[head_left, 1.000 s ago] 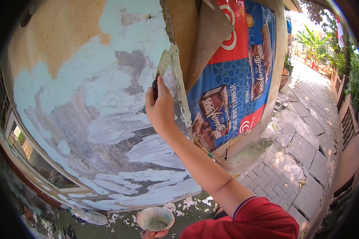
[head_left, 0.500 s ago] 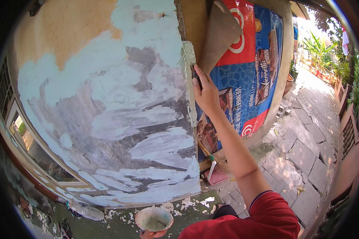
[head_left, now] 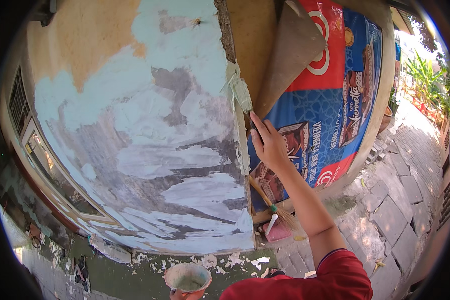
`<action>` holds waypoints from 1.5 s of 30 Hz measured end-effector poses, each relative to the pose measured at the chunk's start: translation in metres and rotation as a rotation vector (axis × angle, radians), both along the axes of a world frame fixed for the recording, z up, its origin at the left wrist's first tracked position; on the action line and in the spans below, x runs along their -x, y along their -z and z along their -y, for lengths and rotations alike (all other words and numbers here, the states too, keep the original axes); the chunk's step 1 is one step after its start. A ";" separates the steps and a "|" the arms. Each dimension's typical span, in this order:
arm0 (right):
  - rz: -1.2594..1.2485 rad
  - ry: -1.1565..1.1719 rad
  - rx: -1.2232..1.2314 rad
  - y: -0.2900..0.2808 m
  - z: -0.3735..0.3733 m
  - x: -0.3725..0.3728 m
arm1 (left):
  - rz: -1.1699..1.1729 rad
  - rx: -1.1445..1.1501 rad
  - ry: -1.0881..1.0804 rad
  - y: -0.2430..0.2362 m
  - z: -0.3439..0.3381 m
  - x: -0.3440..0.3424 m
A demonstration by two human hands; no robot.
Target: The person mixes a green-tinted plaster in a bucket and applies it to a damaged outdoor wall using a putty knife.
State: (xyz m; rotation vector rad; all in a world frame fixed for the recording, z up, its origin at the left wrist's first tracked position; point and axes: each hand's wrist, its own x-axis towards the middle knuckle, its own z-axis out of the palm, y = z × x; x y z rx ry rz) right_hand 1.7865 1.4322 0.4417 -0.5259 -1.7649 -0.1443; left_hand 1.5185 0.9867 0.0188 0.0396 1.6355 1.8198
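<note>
My right hand (head_left: 271,145) is closed around the dark handle of a putty knife (head_left: 243,97), whose blade is smeared with pale putty. The blade lies at the upright corner edge of the wall (head_left: 200,150), where a strip of rough, pale putty (head_left: 239,135) runs down. Grey bare patches and light blue-white coating cover the wall face. Low down, my left hand (head_left: 176,294) grips the rim of a round bowl (head_left: 187,279) with greyish residue inside; only part of that hand shows.
Around the corner hangs a red and blue printed banner (head_left: 305,120) with its top folded over. A straw broom (head_left: 280,211) and a pink dustpan (head_left: 276,231) stand at the wall's foot. Flakes litter the green ground (head_left: 135,277). At left is a window (head_left: 60,175); a paved path (head_left: 385,215) runs right.
My right hand and the putty knife have moved a little right and away from the wall edge, and the blade is tilted more. The view has shifted slightly; the bowl stays in my left hand.
</note>
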 end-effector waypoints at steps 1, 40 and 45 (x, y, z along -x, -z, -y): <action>0.005 -0.016 0.002 0.004 -0.002 -0.004 | -0.005 0.001 -0.008 0.001 -0.001 -0.004; 0.038 0.014 -0.093 0.044 0.012 -0.035 | 0.017 0.022 -0.240 0.029 0.014 -0.028; 0.004 0.010 -0.201 -0.013 -0.006 -0.016 | -0.032 0.091 -0.239 0.036 0.028 -0.015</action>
